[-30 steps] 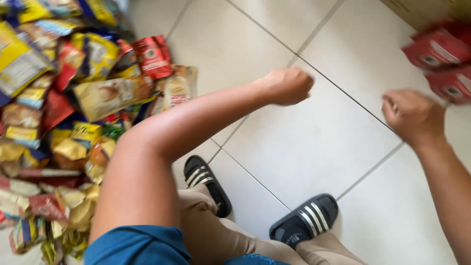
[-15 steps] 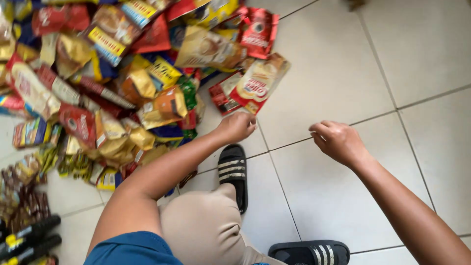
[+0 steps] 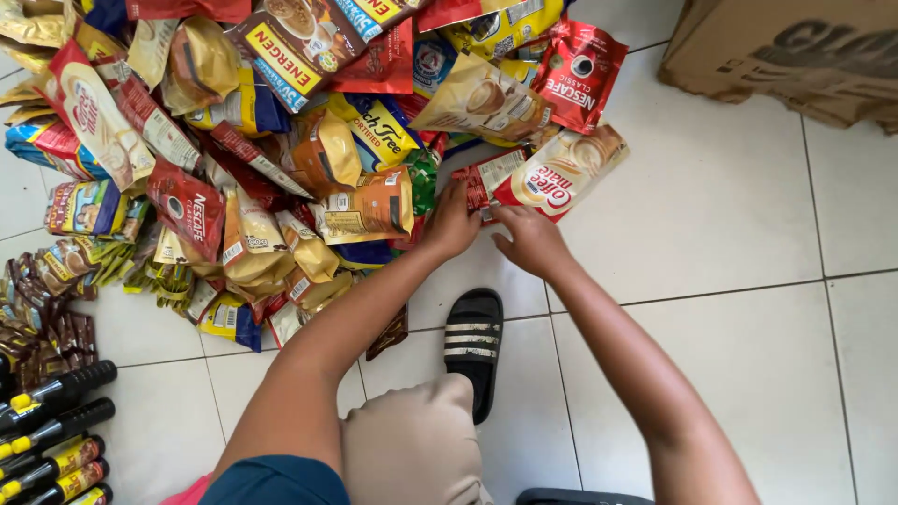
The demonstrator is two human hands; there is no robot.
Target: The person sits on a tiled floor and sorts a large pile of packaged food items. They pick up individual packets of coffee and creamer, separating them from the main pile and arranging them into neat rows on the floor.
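The left hand point(image 3: 453, 224) has its fingers point(image 3: 458, 192) curled down onto the lower edge of a small red sachet strip point(image 3: 486, 176) at the near rim of the heap; whether they actually pinch it or only press on it cannot be told, since the fingertips are tucked under the packets. Just beside it, the right hand point(image 3: 528, 238) lies palm down with fingers point(image 3: 505, 213) stretched forward, their tips touching the bottom edge of a cream and red creamer pouch point(image 3: 559, 173); they rest on it flat rather than closing around it. The two hands sit close together, nearly touching, at the corner of the heap nearest the person.

The creamer pouch lies tilted on the white tiled floor point(image 3: 730, 243), partly overlapping the red strip. Above it are a red coffee pouch point(image 3: 578, 75) and a beige coffee-mix pouch point(image 3: 482, 101). Left of the left hand an orange pouch point(image 3: 369, 208) lies in the pile of mixed packets point(image 3: 215, 140) (yellow, red, gold and blue, spreading across the upper left).

Below the hands, a black sandal with white stripes point(image 3: 472, 344) stands on the tiles, next to a knee in tan trousers point(image 3: 412, 449). A cardboard box point(image 3: 786, 56) sits at the upper right, well apart from the hands. At the lower left edge lie several dark bottles with yellow labels point(image 3: 51, 440), with brown sachet strips point(image 3: 37, 309) above them.
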